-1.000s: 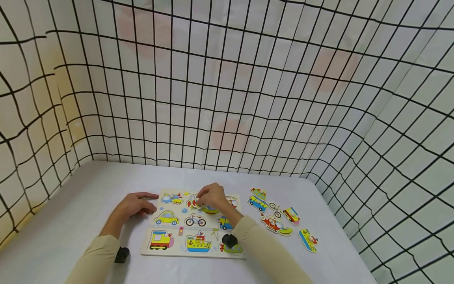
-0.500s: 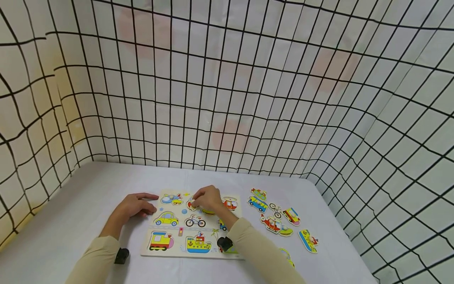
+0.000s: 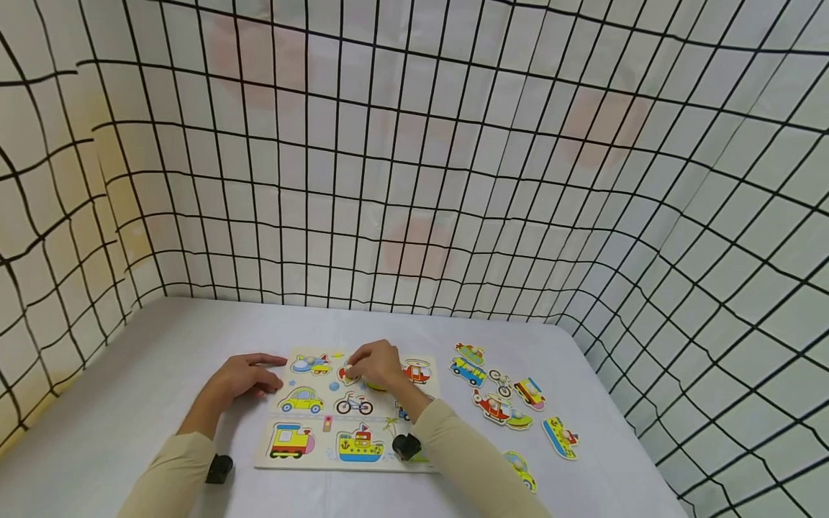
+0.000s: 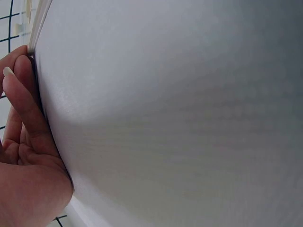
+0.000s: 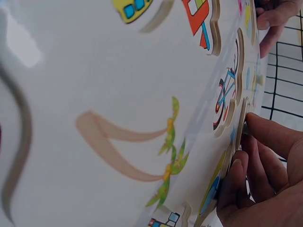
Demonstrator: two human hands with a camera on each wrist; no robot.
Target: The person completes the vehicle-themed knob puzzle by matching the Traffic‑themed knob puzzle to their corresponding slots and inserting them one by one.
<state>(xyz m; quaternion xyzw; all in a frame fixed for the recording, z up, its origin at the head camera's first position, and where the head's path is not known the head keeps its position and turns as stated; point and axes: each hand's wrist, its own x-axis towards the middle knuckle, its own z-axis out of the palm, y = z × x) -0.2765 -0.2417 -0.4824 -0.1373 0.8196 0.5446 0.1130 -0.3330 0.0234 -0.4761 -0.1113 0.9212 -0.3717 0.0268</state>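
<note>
One thin red-and-white piece (image 3: 347,377) is being pinched by the right hand (image 3: 381,363) in the head view, near the middle of the far edge of the puzzle board (image 3: 324,450); light, stiff wood is being suggested. Since a second ago it is being shifted leftward, and a yellow car piece (image 3: 520,469) is being uncovered. In the left wrist view, the left hand (image 4: 33,153) is being rested unclenched, beside the board's left edge. In the right wrist view, a small knob (image 5: 245,129), probably the best hold, is apparently being gripped.

Cream rectangular wooden board (image 3: 325,444) on flat white tabletop (image 3: 194,327); multicoloured flat vehicle-shaped pieces (image 3: 496,409) right of board; black square-meshed grid (image 3: 281,226) behind it.
</note>
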